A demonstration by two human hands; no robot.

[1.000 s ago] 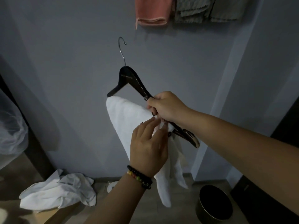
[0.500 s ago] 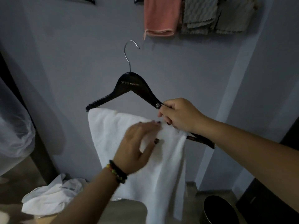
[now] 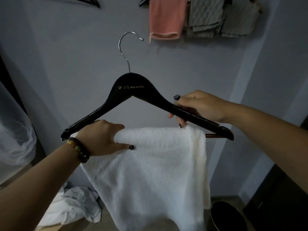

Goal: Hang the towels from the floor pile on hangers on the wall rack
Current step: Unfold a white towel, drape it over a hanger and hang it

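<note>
I hold a black hanger upright in front of the grey wall, its metal hook pointing up and free of any rail. My right hand is curled around the hanger's right arm, thumb on top, fingertips just touching the towel's upper right corner. A white towel is draped over the hanger's lower bar and hangs down in front. My left hand, beaded bracelet at the wrist, pinches the towel's folded top edge near the hanger's left end. The floor pile of white cloth lies lower left. A pink towel and grey towels hang at the top of the wall. A dark round bin stands lower right.
</note>
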